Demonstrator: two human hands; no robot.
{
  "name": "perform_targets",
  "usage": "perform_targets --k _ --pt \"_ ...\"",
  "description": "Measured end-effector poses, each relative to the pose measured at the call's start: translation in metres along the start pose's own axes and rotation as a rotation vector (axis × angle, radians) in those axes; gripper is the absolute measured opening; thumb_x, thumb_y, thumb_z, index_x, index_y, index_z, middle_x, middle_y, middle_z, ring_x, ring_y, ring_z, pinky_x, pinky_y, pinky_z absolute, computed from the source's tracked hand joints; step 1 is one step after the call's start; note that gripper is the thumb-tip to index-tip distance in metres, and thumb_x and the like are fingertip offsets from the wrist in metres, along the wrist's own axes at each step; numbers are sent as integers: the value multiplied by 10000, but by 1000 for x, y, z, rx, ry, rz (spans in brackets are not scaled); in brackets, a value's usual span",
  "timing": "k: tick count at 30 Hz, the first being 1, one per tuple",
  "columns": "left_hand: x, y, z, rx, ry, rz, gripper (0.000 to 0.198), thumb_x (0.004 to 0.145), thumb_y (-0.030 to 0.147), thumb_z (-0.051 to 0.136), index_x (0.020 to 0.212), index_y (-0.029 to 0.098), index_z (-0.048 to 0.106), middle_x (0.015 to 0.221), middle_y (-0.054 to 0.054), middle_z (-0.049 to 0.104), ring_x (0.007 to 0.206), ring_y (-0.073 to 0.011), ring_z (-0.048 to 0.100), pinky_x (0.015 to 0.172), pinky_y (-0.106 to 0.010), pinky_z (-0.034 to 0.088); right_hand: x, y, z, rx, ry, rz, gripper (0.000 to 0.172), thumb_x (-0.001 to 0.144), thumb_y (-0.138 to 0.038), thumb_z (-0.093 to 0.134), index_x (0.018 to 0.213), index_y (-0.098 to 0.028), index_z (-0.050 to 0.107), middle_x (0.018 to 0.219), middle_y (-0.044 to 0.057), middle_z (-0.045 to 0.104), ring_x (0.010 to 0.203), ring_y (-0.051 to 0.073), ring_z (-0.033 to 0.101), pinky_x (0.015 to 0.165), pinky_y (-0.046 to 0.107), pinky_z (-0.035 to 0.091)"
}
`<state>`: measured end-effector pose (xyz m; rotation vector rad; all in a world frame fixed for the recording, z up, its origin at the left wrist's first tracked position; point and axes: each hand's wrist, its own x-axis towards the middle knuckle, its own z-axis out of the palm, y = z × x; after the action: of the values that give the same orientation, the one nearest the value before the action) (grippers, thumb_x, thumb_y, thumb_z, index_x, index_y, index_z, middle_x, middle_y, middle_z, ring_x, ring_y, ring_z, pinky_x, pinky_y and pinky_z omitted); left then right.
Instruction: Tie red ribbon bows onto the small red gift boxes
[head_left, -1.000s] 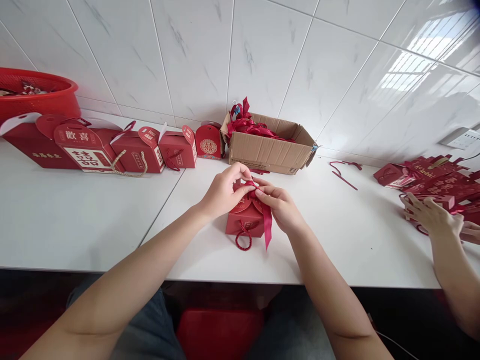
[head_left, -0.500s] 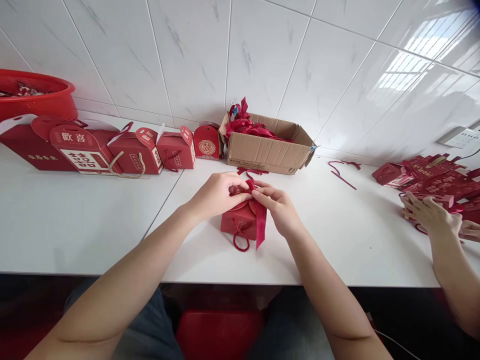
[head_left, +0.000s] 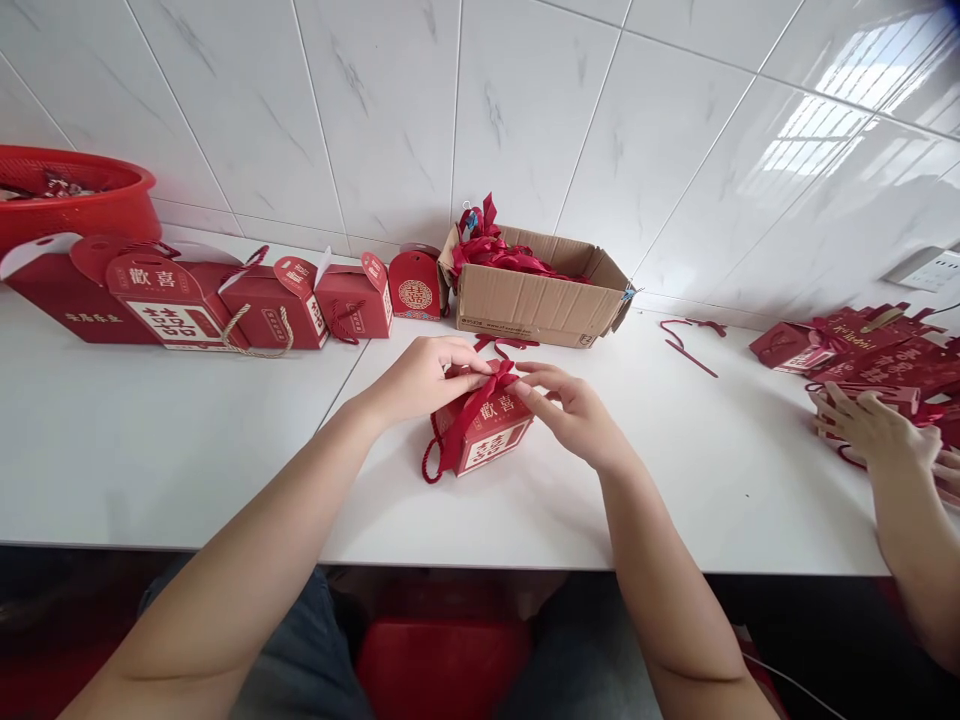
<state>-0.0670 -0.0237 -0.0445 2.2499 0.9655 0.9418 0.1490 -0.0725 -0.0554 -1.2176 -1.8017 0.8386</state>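
Observation:
A small red gift box (head_left: 495,425) with white-panelled lettering stands on the white table in front of me, a twisted red cord handle (head_left: 430,462) hanging at its left. Around its top runs a red ribbon (head_left: 466,425), tied in a bow, with a tail down the box's near left edge. My left hand (head_left: 435,378) is closed on the left side of the bow, thumb and fingers pinching the ribbon. Close to the bow's right side is my right hand (head_left: 566,410), its fingers apart, the thumb tip at the ribbon and box top.
Behind stands a cardboard carton (head_left: 536,300) of red ribbons. Several red gift boxes (head_left: 180,300) line the wall at left, beside a red plastic basket (head_left: 82,205). Loose ribbon pieces (head_left: 686,345) lie to the right. Another person's hand (head_left: 870,425) touches more red boxes (head_left: 877,345).
The box has turned, so its lettered front now faces me and the cord handle has swung left. My right hand's fingers have loosened from the ribbon; my left hand stays at the bow.

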Motion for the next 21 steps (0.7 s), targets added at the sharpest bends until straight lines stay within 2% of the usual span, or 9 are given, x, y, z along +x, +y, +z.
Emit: perform_targets --k 3,6,8,11,13,16,18,20,21 --pt "0 1 -1 -5 2 -2 199 826 280 606 908 187 762 866 -45 687 778 -161 625 655 -259 483 4 10 4 86 99 -43 234 860 -389 618 1035 -236 599 1230 77 643 1207 224 582 958 419 511" --pt "0 0 -3 8 -1 13 189 826 260 597 902 189 756 884 -44 691 798 -162 627 662 -256 482 8 14 9 59 88 -69 210 834 -331 633 1008 -221 592 1087 65 695 954 182 675 842 369 560" --pt "0 -1 -3 14 5 22 187 826 244 590 899 190 753 893 -45 693 812 -164 631 673 -258 483 8 12 10 -34 138 -93 154 820 -299 634 942 -205 624 945 51 720 747 151 658 737 338 560" --pt "0 -3 -2 18 13 29 190 830 246 587 908 191 752 887 -46 691 810 -166 632 671 -261 483 7 7 5 -138 252 -160 108 809 -276 643 883 -199 656 802 31 709 620 128 584 636 300 521" --pt "1 -4 -1 9 8 30 196 836 260 586 914 189 752 878 -50 686 802 -168 633 663 -264 484 5 5 -1 -147 197 -225 93 814 -288 656 822 -198 674 739 20 693 585 119 547 586 279 486" --pt "2 -5 0 -34 -17 42 199 839 262 587 916 185 753 885 -57 680 819 -173 639 687 -272 495 3 4 -9 -109 91 -294 259 847 -339 645 635 -190 635 577 0 615 528 109 499 532 268 430" --pt "2 -5 2 -65 -37 58 192 836 248 590 919 189 753 895 -56 684 836 -173 643 720 -277 503 4 5 -11 -65 159 -332 266 877 -353 613 669 -188 624 640 12 627 582 118 535 575 274 454" --pt "3 -5 4 -89 -54 78 187 835 232 590 923 196 752 909 -52 698 850 -170 648 753 -281 509 6 8 -9 -14 171 -378 156 892 -342 593 910 -197 650 927 56 688 724 135 603 669 291 507" --pt "3 -5 5 -98 -59 90 183 834 225 590 918 198 751 914 -50 705 853 -170 650 765 -283 511 7 9 -8 0 121 -401 198 894 -335 591 1043 -211 632 1073 74 679 807 148 627 714 303 525"
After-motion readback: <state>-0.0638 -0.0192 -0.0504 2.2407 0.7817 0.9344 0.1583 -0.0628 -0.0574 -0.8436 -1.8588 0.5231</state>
